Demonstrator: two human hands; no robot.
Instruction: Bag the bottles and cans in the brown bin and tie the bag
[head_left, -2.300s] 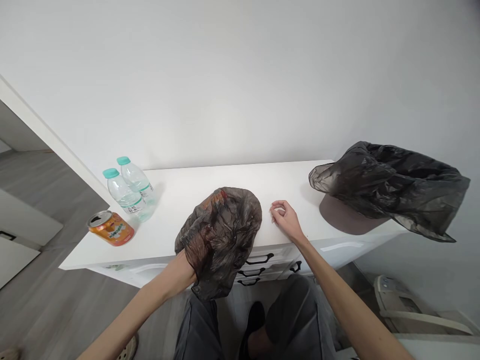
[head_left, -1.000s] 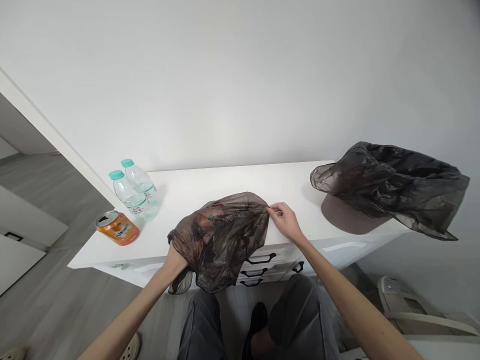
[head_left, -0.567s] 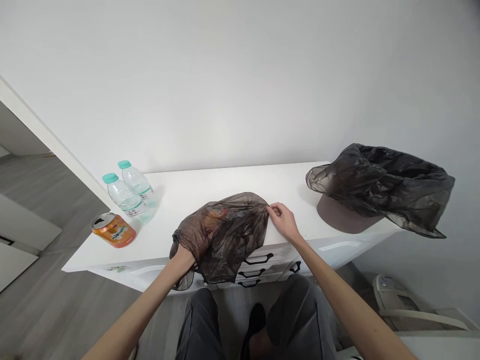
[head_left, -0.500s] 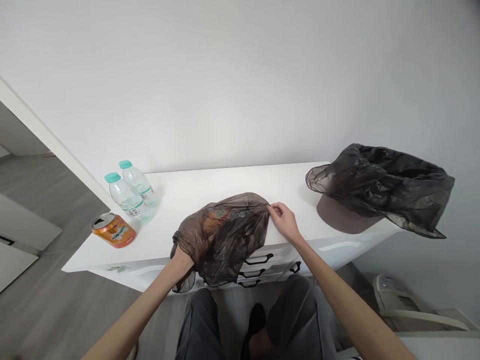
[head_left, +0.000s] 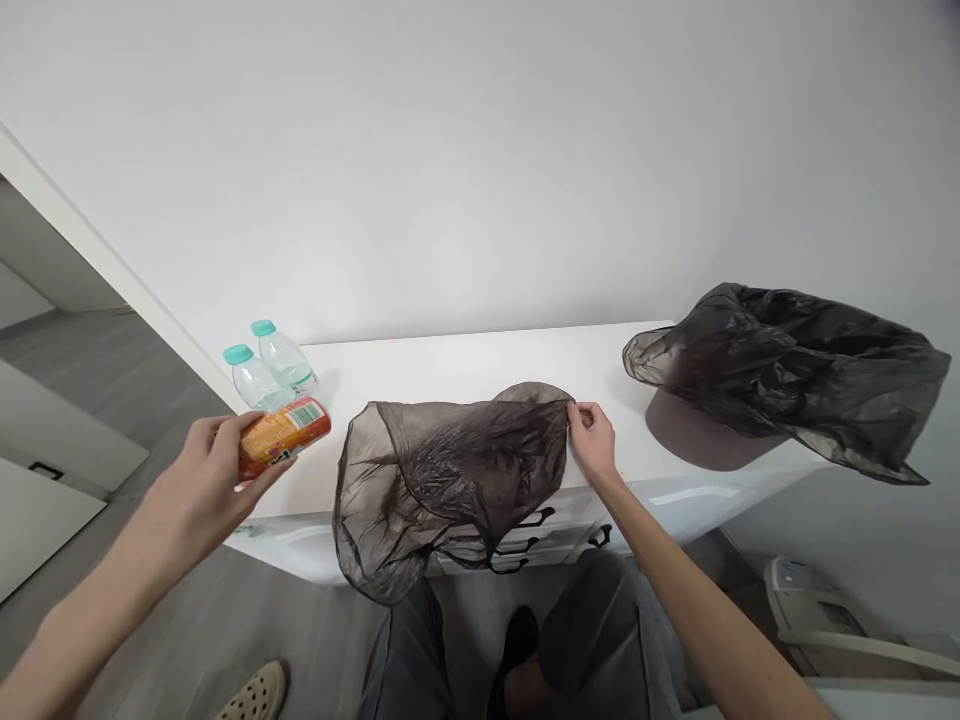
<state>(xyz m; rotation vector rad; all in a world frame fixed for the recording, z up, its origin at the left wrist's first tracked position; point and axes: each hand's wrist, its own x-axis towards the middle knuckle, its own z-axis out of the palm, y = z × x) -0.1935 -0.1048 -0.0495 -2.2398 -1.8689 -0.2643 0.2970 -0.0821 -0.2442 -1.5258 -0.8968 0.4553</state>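
Note:
My left hand [head_left: 199,480] is closed around an orange drink can [head_left: 286,436], tilted on its side with its barcode showing, in front of the bottles. My right hand [head_left: 592,435] pinches the right corner of a thin, dark see-through plastic bag [head_left: 465,470]. The bag lies across the white cabinet top and droops over its front edge, its looser, lighter end spread to the left. Two clear water bottles with teal caps, a nearer bottle [head_left: 251,380] and a farther bottle [head_left: 283,358], stand just behind the can.
A brownish bin [head_left: 694,432] lined with a black bag [head_left: 810,370] stands at the right end of the cabinet top [head_left: 420,365]. Drawers with black handles [head_left: 517,547] lie below the front edge. A pale appliance [head_left: 825,610] is at lower right.
My left hand has come out of the bag and moved left to the can's spot, now gripping a can. The orange shape inside the bag no longer shows. My right hand keeps its pinch.

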